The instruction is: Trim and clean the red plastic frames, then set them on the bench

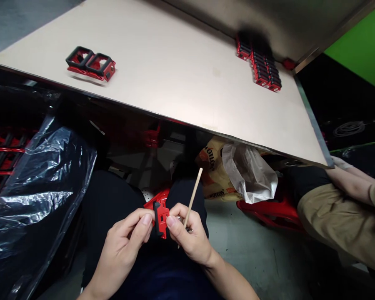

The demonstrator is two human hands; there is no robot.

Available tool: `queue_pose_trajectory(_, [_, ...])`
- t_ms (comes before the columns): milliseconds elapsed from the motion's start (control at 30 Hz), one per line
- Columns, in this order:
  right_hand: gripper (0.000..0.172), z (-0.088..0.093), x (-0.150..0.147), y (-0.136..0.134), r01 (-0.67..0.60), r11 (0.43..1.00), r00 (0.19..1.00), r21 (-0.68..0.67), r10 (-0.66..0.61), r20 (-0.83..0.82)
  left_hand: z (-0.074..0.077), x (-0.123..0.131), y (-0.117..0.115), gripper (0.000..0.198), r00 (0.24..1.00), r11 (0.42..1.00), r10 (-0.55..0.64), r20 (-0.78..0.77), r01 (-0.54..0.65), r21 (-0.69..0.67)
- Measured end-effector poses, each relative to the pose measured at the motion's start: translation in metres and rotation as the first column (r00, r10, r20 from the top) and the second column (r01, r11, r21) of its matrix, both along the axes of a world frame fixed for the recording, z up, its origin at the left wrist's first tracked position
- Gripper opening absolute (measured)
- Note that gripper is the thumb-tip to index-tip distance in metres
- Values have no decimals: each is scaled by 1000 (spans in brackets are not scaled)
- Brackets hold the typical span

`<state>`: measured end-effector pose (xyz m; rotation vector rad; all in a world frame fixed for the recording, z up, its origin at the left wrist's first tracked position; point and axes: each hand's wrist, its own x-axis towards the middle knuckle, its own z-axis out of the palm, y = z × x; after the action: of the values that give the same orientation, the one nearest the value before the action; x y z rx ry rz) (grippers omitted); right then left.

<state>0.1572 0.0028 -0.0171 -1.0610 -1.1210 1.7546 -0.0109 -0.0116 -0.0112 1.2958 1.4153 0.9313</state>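
A small red and black plastic part (160, 218) is held up at the middle of the view, just above the person's lap. Its long axis runs roughly up and down, with a black strip along its left side. It sits between the two hands, about equally near each. The left hand (120, 246) is closed on the part's left side, thumb and fingers pinching it. The right hand (190, 235) is curled, its thumb pressing the part's right side while its fingers hold a thin wooden stick (192, 200) that angles up and away. The fingers hide much of the part, so its exact shape is hard to tell.

Farther ahead, a tilted tan counter (175, 83) carries a joined pair of red and black frames (90, 63) and a stacked row of similar pieces (259, 68). Black plastic sheeting (34, 196) lies to the left. A co-worker's forearm (351, 183) shows at the right.
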Motion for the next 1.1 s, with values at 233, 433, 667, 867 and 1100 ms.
queue_pose_trajectory(233, [42,1,-1,-1,-32,999,999,-24,32,13,0,-3,-1,48,985,981,48,165,-15,-192])
queue_pose_trajectory(433, [44,3,-1,-1,-58,997,998,-43,59,25,0,-4,0,49,976,975,57,210,-9,-224])
queue_pose_trajectory(667, [45,3,-1,0,-77,995,997,-62,78,10,2,-4,2,52,941,951,114,318,-10,-310])
queue_pose_trajectory(867, [44,2,1,-1,-67,997,997,-35,65,-51,21,-2,5,60,845,863,313,434,-63,-501])
queue_pose_trajectory(1100, [46,3,5,1,-42,998,999,-38,42,-8,22,-5,7,57,777,812,419,470,-88,-577])
